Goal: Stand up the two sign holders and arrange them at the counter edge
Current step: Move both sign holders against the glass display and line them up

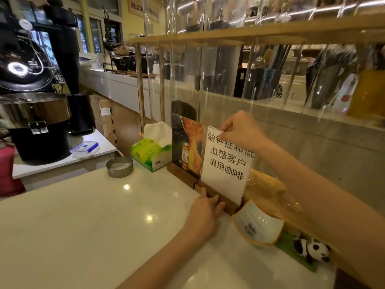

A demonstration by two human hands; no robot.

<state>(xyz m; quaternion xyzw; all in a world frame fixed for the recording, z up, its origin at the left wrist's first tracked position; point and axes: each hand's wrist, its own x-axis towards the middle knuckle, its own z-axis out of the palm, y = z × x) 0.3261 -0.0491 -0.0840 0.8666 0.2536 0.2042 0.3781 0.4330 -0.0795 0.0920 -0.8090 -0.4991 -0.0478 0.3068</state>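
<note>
Pinched at its top edge by the right hand, the white text sign holder stands upright, the thumb and fingers of that grip closed on the clear panel's upper rim. Below it, the left hand lies flat on the desk, its fingertips touching the front face of the sign's wooden base; that grip is loose, pressing rather than clasping. The text sign sits between the two hands, directly under the right one and just beyond the left. To the left of the text sign, touching it base to base, stands the second sign holder, showing a bottle picture, also upright on its own wooden base. Both are at the far edge of the desk, against the wooden rack of clear tubes. Left of the picture sign lies a green tissue pack, and farther left a round metal ashtray. Right of the text sign, near its base, sits a curved white dish, with a small panda figure beyond that.
</note>
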